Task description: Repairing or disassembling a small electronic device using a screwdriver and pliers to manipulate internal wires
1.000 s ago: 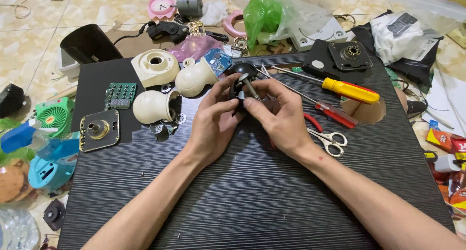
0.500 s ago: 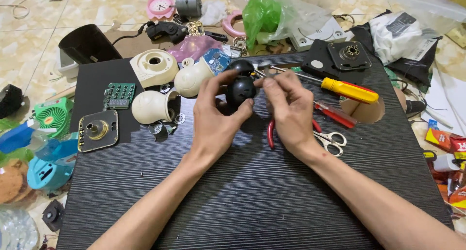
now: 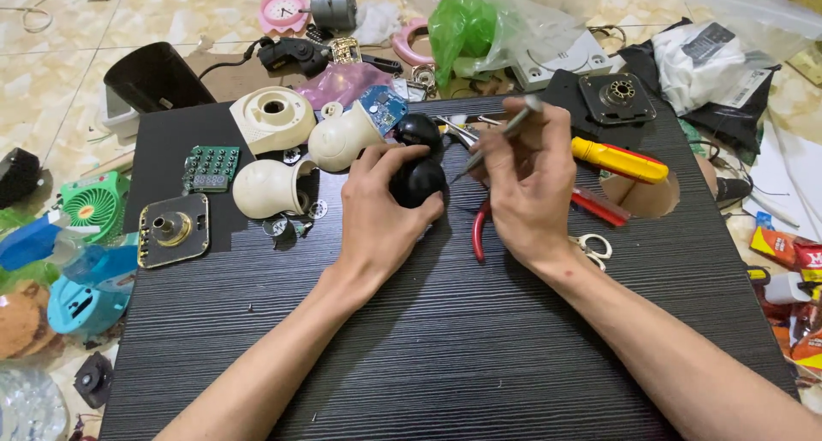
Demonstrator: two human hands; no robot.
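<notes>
My left hand [image 3: 381, 210] grips a black rounded part [image 3: 417, 182] and holds it on the dark ribbed board [image 3: 445, 347]. A second black round piece [image 3: 419, 129] sits just behind it. My right hand [image 3: 527, 184] holds a thin grey tool [image 3: 497, 139], its tip pointing down and left toward the black part. Red-handled pliers [image 3: 479, 231] lie under my right hand. Small scissors [image 3: 597, 247] lie by my right wrist.
Cream plastic shells [image 3: 272, 187] [image 3: 274, 116] [image 3: 344, 139], a green circuit board [image 3: 210, 169] and a square metal plate [image 3: 174, 229] lie at the left. A yellow-handled screwdriver [image 3: 618, 159], a red-handled tool [image 3: 599, 205] and a black motor plate [image 3: 618, 96] lie at the right. Clutter covers the floor around.
My hands have drawn apart. My left hand keeps the black part, and my right hand has lifted up and right, now holding the thin grey tool.
</notes>
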